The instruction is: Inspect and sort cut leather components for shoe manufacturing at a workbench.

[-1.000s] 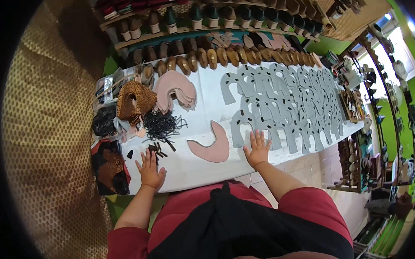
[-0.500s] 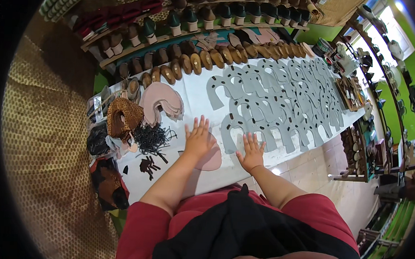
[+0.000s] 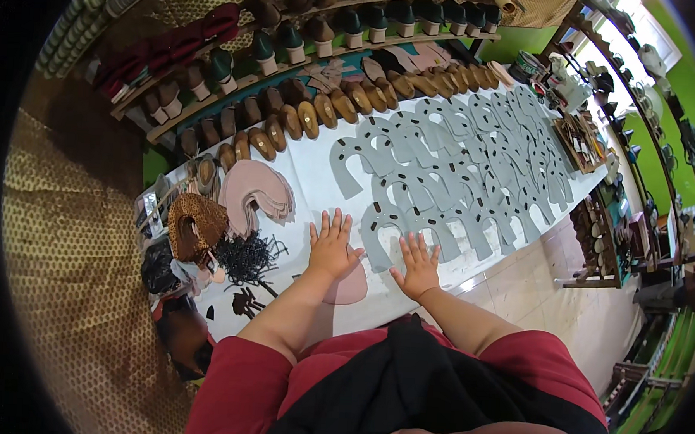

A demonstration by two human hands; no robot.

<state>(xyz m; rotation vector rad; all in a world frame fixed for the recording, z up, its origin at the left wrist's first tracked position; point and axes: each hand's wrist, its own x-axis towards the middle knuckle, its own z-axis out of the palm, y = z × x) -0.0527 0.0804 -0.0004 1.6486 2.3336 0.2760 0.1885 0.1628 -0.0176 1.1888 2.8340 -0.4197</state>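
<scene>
The left hand (image 3: 332, 253), palm down with fingers spread, is at the centre of the frame over a flat pink curved piece (image 3: 350, 287), whose visible part lies just below the palm on a white-covered table (image 3: 453, 290); whether they touch is hard to tell. The right hand (image 3: 419, 270), likewise flat, fingers slightly apart and gripping nothing, is right of it, beside rows of flat grey arch-shaped pieces with small dark patches (image 3: 396, 159) that fill the centre and upper right. Left of centre sits a stack of pale pink arch-shaped pieces (image 3: 248, 189), above tangled thin black strips (image 3: 249, 258).
</scene>
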